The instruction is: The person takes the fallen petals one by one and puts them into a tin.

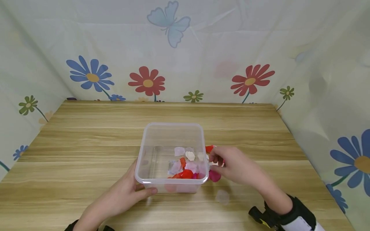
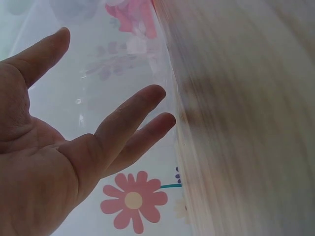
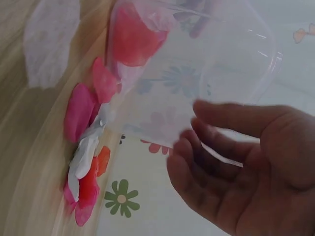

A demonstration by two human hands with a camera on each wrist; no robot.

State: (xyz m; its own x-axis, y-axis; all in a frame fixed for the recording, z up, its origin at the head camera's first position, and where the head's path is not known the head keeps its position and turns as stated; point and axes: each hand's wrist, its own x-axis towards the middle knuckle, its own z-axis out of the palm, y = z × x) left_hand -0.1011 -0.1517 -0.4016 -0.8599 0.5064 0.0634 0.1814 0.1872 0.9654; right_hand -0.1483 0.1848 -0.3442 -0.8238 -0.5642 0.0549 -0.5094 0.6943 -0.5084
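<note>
A clear plastic box (image 1: 153, 163) stands on the table, with red, pink, white and pale lilac petals (image 1: 186, 174) lying inside, mostly toward its right side. My left hand (image 1: 127, 189) is at the box's left front corner, its thumb along the front wall; the left wrist view shows that thumb and the fingers spread beside the clear wall. Just right of the box, my right hand (image 1: 234, 163) hovers over loose petals (image 3: 86, 152), which are red, magenta, orange and white. In the right wrist view its fingers (image 3: 192, 182) are loosely curled, and no petal shows between them and the thumb.
A pale, translucent petal (image 1: 222, 197) lies apart on the wooden table (image 1: 95, 138), in front of the right hand. A white cloth (image 1: 202, 48) printed with flowers and a butterfly walls the table at the back and both sides.
</note>
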